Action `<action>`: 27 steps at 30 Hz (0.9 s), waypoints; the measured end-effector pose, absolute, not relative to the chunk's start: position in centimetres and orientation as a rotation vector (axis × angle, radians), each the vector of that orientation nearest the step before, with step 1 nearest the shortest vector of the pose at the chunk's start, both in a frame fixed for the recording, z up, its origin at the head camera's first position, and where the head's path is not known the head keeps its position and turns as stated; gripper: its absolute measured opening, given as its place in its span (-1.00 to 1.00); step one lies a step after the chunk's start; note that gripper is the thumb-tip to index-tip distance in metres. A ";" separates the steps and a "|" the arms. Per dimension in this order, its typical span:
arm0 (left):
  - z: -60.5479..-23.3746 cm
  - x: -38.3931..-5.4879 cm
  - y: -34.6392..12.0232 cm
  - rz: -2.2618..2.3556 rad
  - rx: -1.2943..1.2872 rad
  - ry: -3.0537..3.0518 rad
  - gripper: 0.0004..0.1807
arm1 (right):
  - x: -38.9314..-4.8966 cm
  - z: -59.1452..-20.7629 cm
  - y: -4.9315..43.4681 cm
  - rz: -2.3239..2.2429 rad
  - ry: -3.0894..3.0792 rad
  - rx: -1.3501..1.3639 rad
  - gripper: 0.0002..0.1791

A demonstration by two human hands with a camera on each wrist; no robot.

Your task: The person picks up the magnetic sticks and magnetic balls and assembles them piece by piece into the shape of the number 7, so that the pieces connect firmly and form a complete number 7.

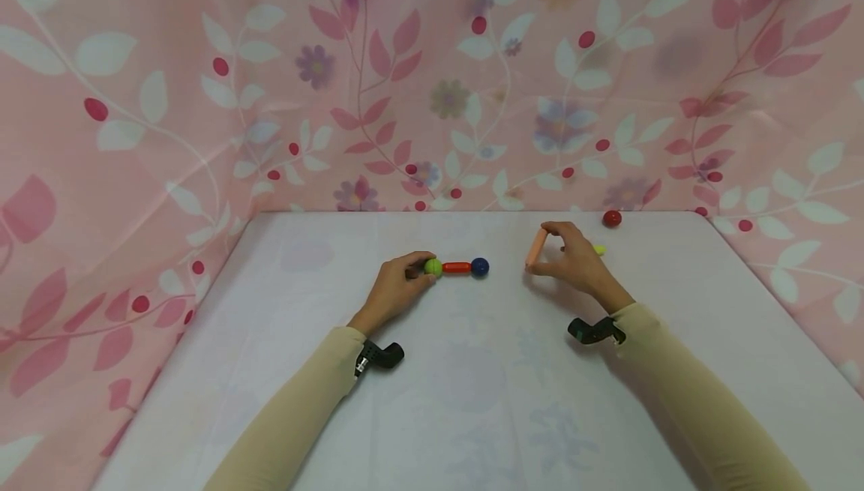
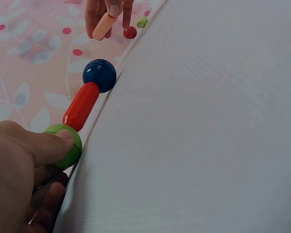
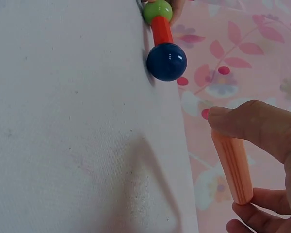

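My left hand (image 1: 398, 285) pinches a green ball (image 2: 70, 148) between thumb and fingers. Joined to that ball is a red rod (image 1: 456, 267), and a dark blue ball (image 3: 167, 61) sits on the rod's other end, so the three make one straight piece along the table. To the right, my right hand (image 1: 574, 257) grips an orange rod (image 3: 233, 167) by its two ends, thumb at one and a finger at the other. The orange rod is apart from the blue ball, with a gap between them.
A red ball (image 1: 612, 218) lies near the table's far right edge. Partly hidden behind the right hand is a yellow-green rod (image 1: 599, 249). The white-covered table (image 1: 466, 401) meets a pink floral cloth (image 1: 445, 86) at the back.
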State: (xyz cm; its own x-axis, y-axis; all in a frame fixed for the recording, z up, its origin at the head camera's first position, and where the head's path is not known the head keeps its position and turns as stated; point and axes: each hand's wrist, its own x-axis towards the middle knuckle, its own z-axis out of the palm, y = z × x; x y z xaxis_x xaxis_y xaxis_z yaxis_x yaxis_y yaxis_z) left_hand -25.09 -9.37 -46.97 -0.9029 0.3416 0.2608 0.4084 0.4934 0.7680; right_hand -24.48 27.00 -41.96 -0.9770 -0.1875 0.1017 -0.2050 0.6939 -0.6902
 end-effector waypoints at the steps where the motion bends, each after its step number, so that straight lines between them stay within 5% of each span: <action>1: -47.0 -25.1 -9.4 -1.396 -0.668 -2.650 -0.59 | -24.4 -42.1 27.0 1.204 -2.859 0.339 0.02; 27: -47.2 -25.3 -9.5 -1.413 -0.691 -2.627 -0.59 | -21.5 -43.1 23.6 1.368 -2.752 0.561 -0.03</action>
State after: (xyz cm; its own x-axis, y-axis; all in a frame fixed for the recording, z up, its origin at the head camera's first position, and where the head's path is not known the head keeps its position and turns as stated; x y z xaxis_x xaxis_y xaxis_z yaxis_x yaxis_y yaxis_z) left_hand -25.27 -9.48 -47.19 -0.8953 0.3496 0.2761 0.4231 0.4730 0.7729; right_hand -21.53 23.60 -43.12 -0.9354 -0.3083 0.1731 -0.3242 0.5521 -0.7682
